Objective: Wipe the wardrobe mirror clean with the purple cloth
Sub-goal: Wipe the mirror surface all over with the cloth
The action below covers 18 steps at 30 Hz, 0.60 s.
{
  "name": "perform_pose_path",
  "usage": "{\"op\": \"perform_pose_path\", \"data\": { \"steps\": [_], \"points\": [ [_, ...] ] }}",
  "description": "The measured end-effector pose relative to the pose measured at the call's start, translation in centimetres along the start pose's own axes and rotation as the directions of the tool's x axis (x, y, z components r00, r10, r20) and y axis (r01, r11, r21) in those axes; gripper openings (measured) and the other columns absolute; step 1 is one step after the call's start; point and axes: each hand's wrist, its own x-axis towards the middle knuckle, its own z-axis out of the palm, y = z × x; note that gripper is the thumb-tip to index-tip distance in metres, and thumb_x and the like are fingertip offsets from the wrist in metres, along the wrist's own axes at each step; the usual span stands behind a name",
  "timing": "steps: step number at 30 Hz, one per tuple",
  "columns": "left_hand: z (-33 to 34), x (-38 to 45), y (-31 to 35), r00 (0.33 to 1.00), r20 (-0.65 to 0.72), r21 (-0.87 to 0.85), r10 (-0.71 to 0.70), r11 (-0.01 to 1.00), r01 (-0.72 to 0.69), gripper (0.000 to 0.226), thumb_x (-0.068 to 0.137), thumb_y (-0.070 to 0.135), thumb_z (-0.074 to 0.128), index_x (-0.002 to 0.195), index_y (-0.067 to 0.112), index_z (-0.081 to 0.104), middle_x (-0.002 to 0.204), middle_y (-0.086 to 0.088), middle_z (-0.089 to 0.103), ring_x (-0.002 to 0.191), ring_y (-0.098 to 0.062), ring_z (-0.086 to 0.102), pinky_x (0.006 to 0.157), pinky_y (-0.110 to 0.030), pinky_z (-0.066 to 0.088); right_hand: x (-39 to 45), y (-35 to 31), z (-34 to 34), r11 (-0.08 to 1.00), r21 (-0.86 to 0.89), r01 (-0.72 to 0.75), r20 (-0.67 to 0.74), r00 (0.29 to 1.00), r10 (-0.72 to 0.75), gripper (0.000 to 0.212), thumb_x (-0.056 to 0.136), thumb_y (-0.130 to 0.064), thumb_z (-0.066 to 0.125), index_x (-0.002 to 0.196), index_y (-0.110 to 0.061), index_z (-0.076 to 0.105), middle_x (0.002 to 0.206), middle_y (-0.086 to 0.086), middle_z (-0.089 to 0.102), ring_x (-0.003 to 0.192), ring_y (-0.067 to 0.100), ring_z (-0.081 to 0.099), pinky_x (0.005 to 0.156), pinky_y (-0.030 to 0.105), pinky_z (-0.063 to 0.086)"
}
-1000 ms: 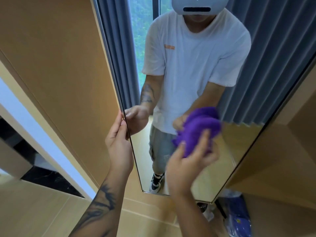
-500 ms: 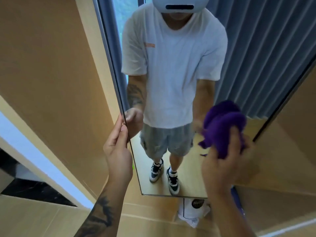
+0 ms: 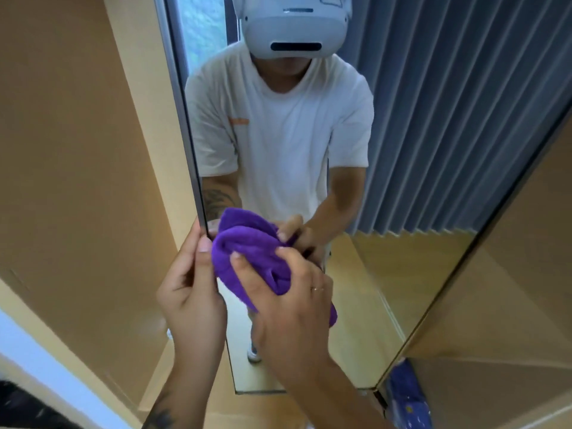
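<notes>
The tall wardrobe mirror [image 3: 418, 150] fills the middle of the head view and reflects a person in a white shirt. My right hand [image 3: 288, 301] grips the bunched purple cloth [image 3: 247, 255] and presses it against the glass near the mirror's left edge. My left hand [image 3: 192, 289] holds that left edge of the mirror door, thumb on the front and fingers behind it, right beside the cloth. The cloth's reflection shows just above it.
Wooden wardrobe panels [image 3: 77, 165] flank the mirror on the left and right [image 3: 510, 289]. Grey-blue curtains appear in the reflection. A blue bag [image 3: 408, 400] lies on the floor at the mirror's lower right corner.
My right hand has swept the cloth from the mirror's right side to its left edge, next to my left hand. The view has tilted upward. My left hand keeps its hold on the edge.
</notes>
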Motion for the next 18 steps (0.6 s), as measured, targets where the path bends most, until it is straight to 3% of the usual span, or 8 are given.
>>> {"op": "perform_pose_path", "data": {
  "steps": [2, 5, 9, 11, 13, 15, 17, 18],
  "points": [
    [-0.2, 0.4, -0.2, 0.999, 0.024, -0.025, 0.021, 0.999, -0.021, 0.039, 0.107, 0.019, 0.058, 0.108, 0.053, 0.078, 0.116, 0.022, 0.076, 0.111, 0.004, 0.069, 0.091, -0.013, 0.054, 1.0, 1.5, -1.0, 0.986, -0.075, 0.146, -0.005, 0.989, -0.147, 0.073, 0.078, -0.022, 0.079, 0.143, -0.047, 0.057, 0.134, 0.007, 0.051, 0.108, 0.030, 0.053, 0.093, 0.048, 0.042],
    [-0.5, 1.0, -0.6, 0.992, 0.085, -0.081, 0.090, 0.993, -0.083, 0.035, 0.109, 0.013, 0.053, 0.107, 0.035, 0.081, 0.104, 0.015, 0.080, 0.095, 0.003, 0.071, 0.079, -0.014, 0.057, 3.0, 2.9, -3.0, 0.936, -0.159, 0.313, 0.016, 0.949, -0.315, 0.054, 0.090, -0.025, 0.062, 0.139, -0.047, 0.062, 0.131, 0.007, 0.065, 0.105, 0.031, 0.061, 0.091, 0.047, 0.040],
    [-0.6, 1.5, -1.4, 0.973, 0.134, -0.062, 0.191, 0.981, -0.184, 0.030, 0.111, 0.019, 0.052, 0.097, 0.025, 0.078, 0.084, 0.010, 0.072, 0.075, -0.002, 0.064, 0.065, -0.017, 0.057, 4.0, 3.7, -3.6, 0.901, -0.209, 0.381, 0.047, 0.924, -0.379, 0.052, 0.092, -0.030, 0.045, 0.137, -0.048, 0.063, 0.133, 0.006, 0.065, 0.106, 0.032, 0.063, 0.090, 0.048, 0.038],
    [-0.7, 1.6, -1.8, 0.965, 0.139, -0.054, 0.220, 0.975, -0.215, 0.030, 0.111, 0.023, 0.053, 0.090, 0.024, 0.075, 0.077, -0.002, 0.064, 0.070, -0.009, 0.060, 0.062, -0.023, 0.059, 3.9, 4.0, -3.4, 0.890, -0.220, 0.400, 0.026, 0.914, -0.404, 0.053, 0.091, -0.031, 0.043, 0.137, -0.047, 0.064, 0.132, 0.006, 0.066, 0.106, 0.033, 0.063, 0.089, 0.048, 0.037],
    [-0.7, 1.6, -2.2, 0.960, 0.147, -0.046, 0.237, 0.972, -0.232, 0.029, 0.111, 0.028, 0.053, 0.099, 0.010, 0.072, 0.073, -0.007, 0.060, 0.067, -0.011, 0.058, 0.056, -0.028, 0.059, 3.8, 4.2, -2.8, 0.887, -0.207, 0.413, -0.036, 0.903, -0.429, 0.051, 0.092, -0.030, 0.045, 0.136, -0.046, 0.066, 0.132, 0.006, 0.066, 0.107, 0.033, 0.063, 0.090, 0.046, 0.039],
    [-0.5, 1.8, -2.6, 0.961, 0.119, -0.048, 0.250, 0.968, -0.246, 0.028, 0.110, 0.030, 0.055, 0.101, 0.013, 0.075, 0.067, -0.001, 0.060, 0.060, -0.008, 0.056, 0.046, -0.030, 0.058, 3.9, 4.6, -2.2, 0.880, -0.179, 0.441, -0.072, 0.886, -0.458, 0.054, 0.086, -0.029, 0.051, 0.136, -0.044, 0.066, 0.134, 0.007, 0.064, 0.110, 0.033, 0.061, 0.091, 0.046, 0.039],
    [-0.1, 2.0, -2.8, 0.956, 0.084, -0.079, 0.282, 0.958, -0.276, 0.027, 0.109, 0.026, 0.055, 0.095, 0.017, 0.076, 0.062, 0.012, 0.057, 0.054, 0.002, 0.051, 0.049, -0.014, 0.051, 4.1, 5.0, -1.7, 0.862, -0.168, 0.478, -0.089, 0.864, -0.496, 0.057, 0.080, -0.032, 0.059, 0.136, -0.042, 0.066, 0.136, 0.009, 0.062, 0.112, 0.034, 0.058, 0.091, 0.047, 0.038],
    [0.2, 2.1, -3.0, 0.951, 0.081, -0.101, 0.298, 0.952, -0.289, 0.029, 0.110, 0.023, 0.054, 0.094, 0.008, 0.073, 0.061, 0.012, 0.055, 0.053, 0.004, 0.048, 0.049, -0.011, 0.047, 4.3, 5.3, -1.4, 0.851, -0.174, 0.495, -0.095, 0.852, -0.515, 0.058, 0.078, -0.037, 0.062, 0.136, -0.041, 0.066, 0.136, 0.010, 0.062, 0.113, 0.035, 0.057, 0.091, 0.048, 0.037]
  ]
}}
